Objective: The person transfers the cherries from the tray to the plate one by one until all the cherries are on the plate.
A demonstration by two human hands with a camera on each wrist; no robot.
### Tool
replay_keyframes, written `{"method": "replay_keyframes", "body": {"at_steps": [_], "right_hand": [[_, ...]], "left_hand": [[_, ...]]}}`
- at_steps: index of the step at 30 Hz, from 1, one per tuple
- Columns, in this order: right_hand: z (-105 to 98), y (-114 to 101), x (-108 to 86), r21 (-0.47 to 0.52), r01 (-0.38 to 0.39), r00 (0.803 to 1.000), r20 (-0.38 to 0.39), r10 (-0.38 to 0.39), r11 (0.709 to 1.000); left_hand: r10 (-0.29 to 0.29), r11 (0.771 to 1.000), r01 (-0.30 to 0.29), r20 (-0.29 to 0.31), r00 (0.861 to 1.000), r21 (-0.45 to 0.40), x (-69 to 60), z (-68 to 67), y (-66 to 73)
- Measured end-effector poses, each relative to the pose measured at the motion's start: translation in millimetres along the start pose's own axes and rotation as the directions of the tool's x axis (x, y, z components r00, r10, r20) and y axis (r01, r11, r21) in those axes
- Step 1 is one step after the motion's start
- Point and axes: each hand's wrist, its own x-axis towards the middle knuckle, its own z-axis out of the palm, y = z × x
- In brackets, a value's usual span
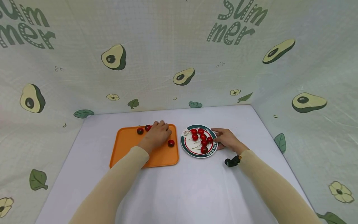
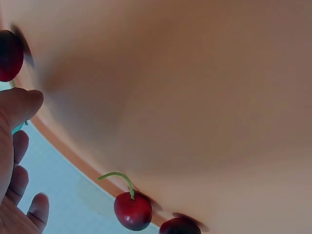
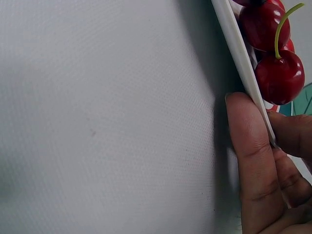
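Note:
My left hand [image 1: 158,133] reaches over the far right part of an orange tray [image 1: 126,146]. Its thumb [image 2: 27,100] and fingers are apart, with no cherry visible between them. Close by the thumb lies a dark red cherry [image 2: 9,56], its stem partly hidden. Another cherry [image 2: 132,209] with a curved green stem sits at the tray's far rim beside a darker cherry [image 2: 180,226]. With thumb and fingers, my right hand [image 1: 227,139] pinches the right rim of a round white plate [image 1: 183,143] with a dark green border. Several stemmed cherries [image 3: 280,78] are on the plate.
Tray and plate stand side by side on a white table [image 1: 179,193]. A black wrist device [image 1: 232,161] is on my right wrist. Cloth printed with avocados [image 1: 114,57] hangs behind and beside the table.

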Motion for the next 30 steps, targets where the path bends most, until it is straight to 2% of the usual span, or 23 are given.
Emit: {"method": "replay_keyframes", "body": {"at_steps": [16, 30], "right_hand": [[1, 0, -1.0, -0.002, -0.009, 1.000, -0.001, 0.009, 1.000], [0, 1, -0.6, -0.005, 0.000, 1.000, -0.003, 0.000, 1.000]], "left_hand": [[-0.009, 0.999, 0.010, 0.020, 1.000, -0.035, -3.7, 1.5, 0.3], [0.005, 0.999, -0.006, -0.036, 0.999, -0.044, -10.2, 3.5, -1.1]]}}
